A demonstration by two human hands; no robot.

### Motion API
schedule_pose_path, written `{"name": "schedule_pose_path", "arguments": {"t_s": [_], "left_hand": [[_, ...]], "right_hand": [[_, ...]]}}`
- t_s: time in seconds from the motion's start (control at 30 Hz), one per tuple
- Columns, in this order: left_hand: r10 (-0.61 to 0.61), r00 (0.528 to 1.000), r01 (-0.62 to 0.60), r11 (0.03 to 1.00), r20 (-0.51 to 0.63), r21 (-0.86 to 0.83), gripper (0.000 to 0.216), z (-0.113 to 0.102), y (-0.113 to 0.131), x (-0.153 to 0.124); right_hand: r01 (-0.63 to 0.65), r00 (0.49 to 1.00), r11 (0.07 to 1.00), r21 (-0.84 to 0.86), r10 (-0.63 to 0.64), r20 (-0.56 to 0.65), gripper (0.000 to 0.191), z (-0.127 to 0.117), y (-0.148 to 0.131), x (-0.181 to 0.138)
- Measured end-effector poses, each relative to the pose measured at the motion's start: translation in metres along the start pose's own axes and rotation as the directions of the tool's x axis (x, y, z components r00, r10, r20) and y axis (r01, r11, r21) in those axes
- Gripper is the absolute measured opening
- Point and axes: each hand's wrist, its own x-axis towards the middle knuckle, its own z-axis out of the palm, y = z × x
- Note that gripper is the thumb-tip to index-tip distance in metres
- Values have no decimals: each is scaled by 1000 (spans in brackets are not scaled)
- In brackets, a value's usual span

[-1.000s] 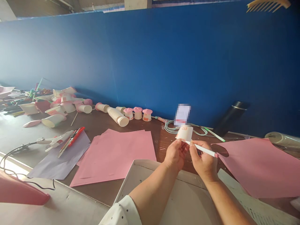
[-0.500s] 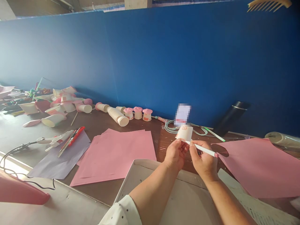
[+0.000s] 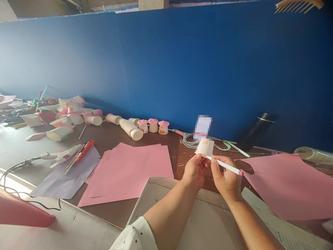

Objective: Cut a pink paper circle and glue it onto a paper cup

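The paper cup [image 3: 205,148] sits just above the left hand's [image 3: 195,172] fingertips.

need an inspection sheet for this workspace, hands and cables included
Surface: dark brown tabletop, speckled pale in places.
Things in hand: white paper cup with orange window drawing; slim pink-ended white pen, tip near the cup's lower edge.
Clutter: flat pink paper sheets; red-and-grey cutter lying on lilac paper.
Hands: left hand holds the cup; right hand grips the pen.
Cables: black cord from white plastic glue gun; coiled pale green cable.
Surroundings: upright blue panel; black cylindrical bottle.
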Motion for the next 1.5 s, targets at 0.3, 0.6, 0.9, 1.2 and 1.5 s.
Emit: {"name": "schedule_pose_path", "arguments": {"t_s": [0.3,0.6,0.9,1.2,1.5], "left_hand": [[3,999,-4,1000,45,18,9,1,1,-1],[-18,994,10,998,110,69,16,-1,1,1],[-24,993,15,997,117,82,19,-1,1,1],[-21,987,7,996,160,87,21,-4,0,3],[-25,988,6,993,151,120,24,-6,-1,5]], "right_hand": [[0,1000,1000,-13,0,-16,16,-1,0,1],[-17,1000,1000,7,17,-7,15,-1,2,0],[-6,1000,1000,-6,6,-4,13,-1,2,1],[-18,1000,999,33,19,-12,13,1,4,0],[6,1000,1000,17,-6,9,12,-3,3,2]]}}
